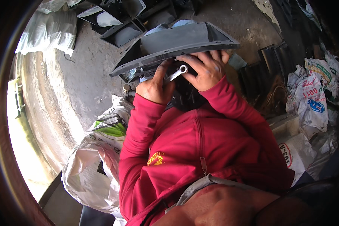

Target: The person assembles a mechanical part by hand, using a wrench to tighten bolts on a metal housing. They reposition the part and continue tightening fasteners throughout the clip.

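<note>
A black tray-shaped part (pixel 173 41) with sloping sides and holes along its rim is held tilted in front of me. Closed around a silver ring spanner (pixel 180 71) is my left hand (pixel 156 88), its index finger reaching up to the near rim; the spanner's ring end points toward my right hand. My right hand (pixel 207 69) is closed, with its bent fingers on the underside of the same rim. Its fingertips are partly hidden, and so is whatever small piece may lie between the hands. Dark material (pixel 186 92) shows below them.
Several similar black parts (pixel 122 32) lie on the grey floor beyond. More black pieces (pixel 267 56) stand at the right. White sacks (pixel 98 165) are close on my left, and printed sacks (pixel 309 98) are on my right. Clear plastic wrapping (pixel 49 32) lies far left.
</note>
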### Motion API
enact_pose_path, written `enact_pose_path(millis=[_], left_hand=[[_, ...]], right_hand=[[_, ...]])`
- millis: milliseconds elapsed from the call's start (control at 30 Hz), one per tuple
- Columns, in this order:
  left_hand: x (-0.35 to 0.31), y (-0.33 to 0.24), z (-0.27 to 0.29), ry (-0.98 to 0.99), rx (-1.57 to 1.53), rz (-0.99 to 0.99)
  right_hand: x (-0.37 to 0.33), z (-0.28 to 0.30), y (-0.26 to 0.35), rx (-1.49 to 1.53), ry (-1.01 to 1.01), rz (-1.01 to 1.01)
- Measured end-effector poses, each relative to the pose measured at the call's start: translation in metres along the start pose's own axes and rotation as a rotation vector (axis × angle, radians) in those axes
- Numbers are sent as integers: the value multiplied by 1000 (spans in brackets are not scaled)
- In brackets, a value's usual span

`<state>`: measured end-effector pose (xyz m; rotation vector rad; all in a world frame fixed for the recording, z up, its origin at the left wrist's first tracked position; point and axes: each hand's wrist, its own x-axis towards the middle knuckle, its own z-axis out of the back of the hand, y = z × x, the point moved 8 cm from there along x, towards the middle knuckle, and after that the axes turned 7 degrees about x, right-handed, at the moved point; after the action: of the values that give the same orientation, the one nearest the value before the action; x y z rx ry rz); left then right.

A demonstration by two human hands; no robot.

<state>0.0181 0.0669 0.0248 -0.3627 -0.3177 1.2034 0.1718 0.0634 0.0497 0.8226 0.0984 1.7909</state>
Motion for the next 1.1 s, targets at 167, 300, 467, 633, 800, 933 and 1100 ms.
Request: enact_pose_path(millis=[167,300,467,633,800,933,1100], left_hand=[[4,-2,6,-51,37,-50],[4,-3,14,-193,-44,-132],[8,7,4,-132,34,-105],[8,-1,6,-107,59,-128],[9,-5,13,-50,78,-103],[9,-8,20,-125,3,-167],[10,0,13,20,181,-99]], right_hand=[[2,-4,-6,14,-21,9],[2,-7,-5,24,-36,10],[1,-8,-3,40,-18,10],[3,-6,-4,22,-18,11],[3,-6,-5,35,-36,22],[3,-7,-3,21,-23,21],[4,-4,-4,11,-11,8]])
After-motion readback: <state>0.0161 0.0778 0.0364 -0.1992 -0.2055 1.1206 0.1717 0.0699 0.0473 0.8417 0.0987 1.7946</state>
